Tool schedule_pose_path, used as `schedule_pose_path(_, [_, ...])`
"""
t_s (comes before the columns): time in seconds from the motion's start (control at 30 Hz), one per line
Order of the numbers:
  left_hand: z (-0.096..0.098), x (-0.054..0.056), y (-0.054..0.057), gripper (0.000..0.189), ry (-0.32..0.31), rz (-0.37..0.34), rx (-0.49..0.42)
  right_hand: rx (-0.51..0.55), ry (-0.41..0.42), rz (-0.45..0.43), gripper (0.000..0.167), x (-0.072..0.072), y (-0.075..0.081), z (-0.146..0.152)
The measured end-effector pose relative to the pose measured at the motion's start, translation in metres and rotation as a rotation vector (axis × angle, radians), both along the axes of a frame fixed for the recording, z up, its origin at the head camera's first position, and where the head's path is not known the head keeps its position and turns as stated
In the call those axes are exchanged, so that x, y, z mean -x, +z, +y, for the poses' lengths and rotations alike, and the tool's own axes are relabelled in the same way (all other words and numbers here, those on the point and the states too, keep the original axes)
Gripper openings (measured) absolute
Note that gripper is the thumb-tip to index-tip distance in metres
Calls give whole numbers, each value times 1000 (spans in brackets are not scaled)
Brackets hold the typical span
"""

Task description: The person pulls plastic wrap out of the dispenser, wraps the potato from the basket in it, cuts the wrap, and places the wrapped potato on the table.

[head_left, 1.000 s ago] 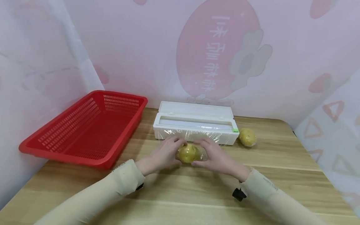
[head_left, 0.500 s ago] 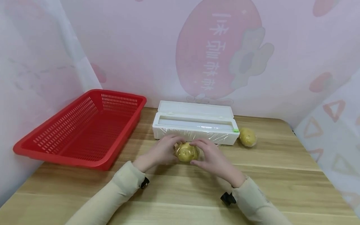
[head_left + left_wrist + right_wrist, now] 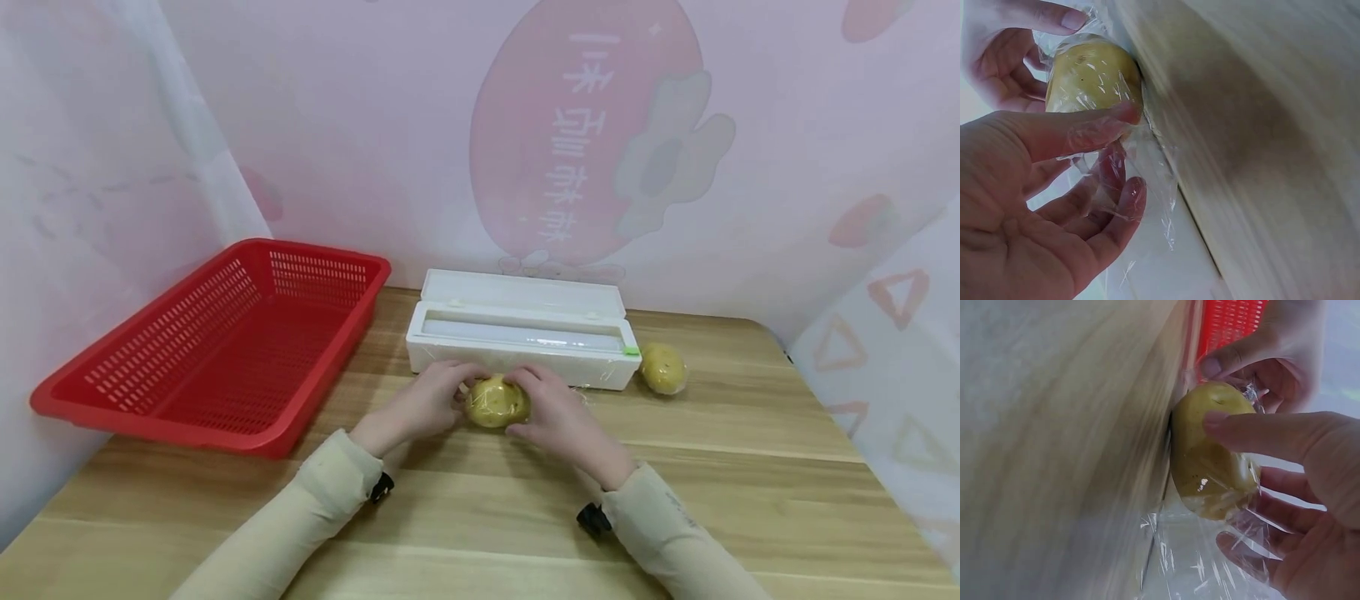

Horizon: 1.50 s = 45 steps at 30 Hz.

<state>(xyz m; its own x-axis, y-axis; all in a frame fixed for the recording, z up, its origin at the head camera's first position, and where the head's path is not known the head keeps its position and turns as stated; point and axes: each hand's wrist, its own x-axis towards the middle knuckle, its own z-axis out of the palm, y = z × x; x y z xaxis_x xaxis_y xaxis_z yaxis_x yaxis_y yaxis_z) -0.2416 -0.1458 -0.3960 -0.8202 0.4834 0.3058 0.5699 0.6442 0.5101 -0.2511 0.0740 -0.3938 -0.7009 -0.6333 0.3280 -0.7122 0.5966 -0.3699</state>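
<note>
A yellow potato [image 3: 497, 402] partly wrapped in clear cling film [image 3: 1200, 569] lies between both hands, just in front of the white cling film box [image 3: 525, 367]. My right hand [image 3: 558, 421] grips it from the right, thumb across the near face and fingers curled behind, as the right wrist view shows. At its other end my left hand [image 3: 427, 404] pinches the film, the thumb [image 3: 1079, 132] lying along the potato's edge. Loose film hangs over the left fingers. The box stands with its lid up and a roll inside.
A red plastic basket [image 3: 288, 417] with slotted walls stands at the left. A second film-wrapped potato [image 3: 663, 369] rests at the right end of the box. A printed cloth backdrop rises behind the wooden table [image 3: 480, 517].
The right hand and forearm have moved left, and its fingers have closed in on the potato. The potato has shifted slightly left. Fewer film streaks show across the box front.
</note>
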Motion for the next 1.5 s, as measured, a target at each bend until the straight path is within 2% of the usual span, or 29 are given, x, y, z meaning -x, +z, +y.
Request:
schedule_pose_path(0.13, [-1, 1, -3, 59, -9, 22, -3, -37, 3, 41, 67, 3, -3, -3])
schedule_pose_path(0.3, [-1, 1, -3, 59, -3, 47, 13, -42, 46, 76, 64, 8, -2, 0])
schedule_pose_path(0.57, [-4, 3, -2, 56, -28, 82, 0, -69, 43, 46, 65, 15, -2, 4])
schedule_pose_path(0.83, [-4, 2, -2, 54, -33, 108, 24, -28, 54, 11, 63, 13, -1, 7])
schedule_pose_path(0.9, [-3, 0, 0, 55, 5, 93, 69, -23, 53, 13, 63, 12, 0, 7])
schedule_pose_path(0.97, [-2, -3, 4, 60, 69, 60, 141, -22, 52, 14, 62, 12, 0, 7])
schedule_pose_path(1.03, [1, -7, 9, 72, 130, 32, 214, -20, 50, 12, 63, 12, 1, 6])
schedule_pose_path(1.1, [4, -12, 15, 86, 159, 40, 261, -20, 48, 7, 63, 12, 1, 6])
schedule_pose_path(1.2, [9, -17, 21, 88, 120, 125, 247, -13, 39, -10, 63, 12, 1, 7])
schedule_pose_path(1.3, [13, -20, 22, 81, 72, 198, 235, 12, 34, -44, 62, 12, 2, 8])
schedule_pose_path(1.5, [17, -20, 17, 76, 65, 201, 277, 56, 51, -94, 56, 11, 5, 9])
